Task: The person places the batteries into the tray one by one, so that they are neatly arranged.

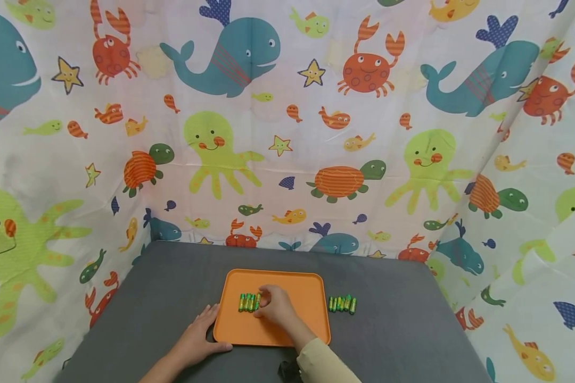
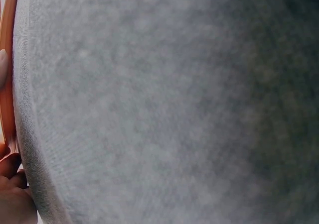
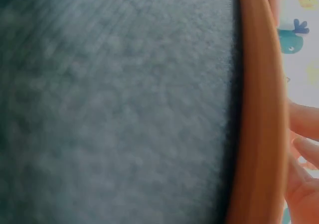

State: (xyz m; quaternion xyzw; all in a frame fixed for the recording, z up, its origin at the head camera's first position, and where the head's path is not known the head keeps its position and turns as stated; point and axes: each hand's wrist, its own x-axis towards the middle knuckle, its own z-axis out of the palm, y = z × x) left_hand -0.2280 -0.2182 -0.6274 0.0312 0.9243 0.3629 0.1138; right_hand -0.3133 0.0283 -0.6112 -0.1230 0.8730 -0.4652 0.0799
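An orange tray (image 1: 287, 335) lies on the dark grey table. My left hand (image 1: 194, 336) holds its near left corner, fingers along the left side and thumb at the front edge; the left wrist view catches the thumb (image 2: 3, 69) against the rim. Inside the tray, several green and yellow batteries (image 1: 246, 302) stand side by side in a row, left of the middle. My right hand (image 1: 279, 307) reaches over the tray and pinches the battery (image 1: 257, 301) at the row's right end between thumb and fingers. In the right wrist view the fingers (image 3: 305, 122) show behind the tray's rim.
Right of the tray, several more green and yellow batteries (image 1: 342, 304) form a second row on the table (image 1: 393, 330). A small black object (image 1: 289, 371) sits at the near edge by the right sleeve. A printed curtain (image 1: 287, 159) surrounds the table's back and sides.
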